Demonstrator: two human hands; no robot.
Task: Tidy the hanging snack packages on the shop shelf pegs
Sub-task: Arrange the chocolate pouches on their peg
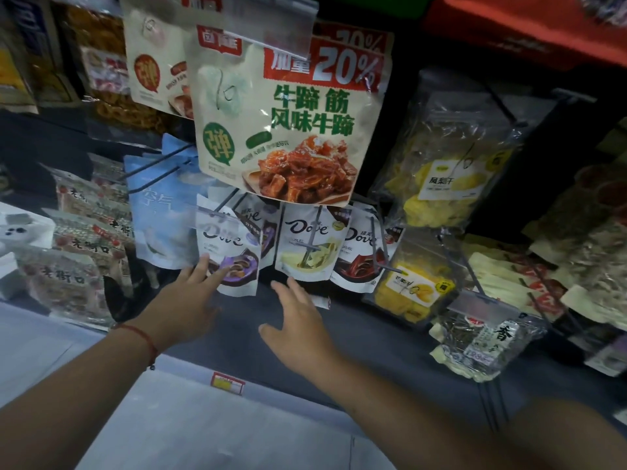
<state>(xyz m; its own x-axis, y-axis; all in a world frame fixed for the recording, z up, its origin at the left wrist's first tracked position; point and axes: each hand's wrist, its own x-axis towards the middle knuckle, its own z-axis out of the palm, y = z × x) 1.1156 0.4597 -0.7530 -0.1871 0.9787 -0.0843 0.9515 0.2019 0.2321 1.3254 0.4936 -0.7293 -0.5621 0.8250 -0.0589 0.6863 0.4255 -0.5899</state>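
Note:
A row of white Dove chocolate pouches hangs on pegs in the middle of the shelf: a purple one [228,245], a yellow one [310,244] and a red one [358,252]. My left hand [188,300] reaches up with straight fingers, and its fingertips touch the lower edge of the purple pouch. My right hand [298,320] is spread open just below the yellow pouch, a little apart from it, holding nothing. A large beige beef-tendon snack bag [288,123] hangs above the Dove row.
A pale blue bag [159,212] hangs left of the Dove pouches, with sunflower-seed packs [78,245] farther left. Clear bags of dried yellow fruit [444,167] [412,286] hang at the right, with bare peg ends [383,262] sticking out. A grey shelf ledge [373,351] with a price tag [227,382] runs below.

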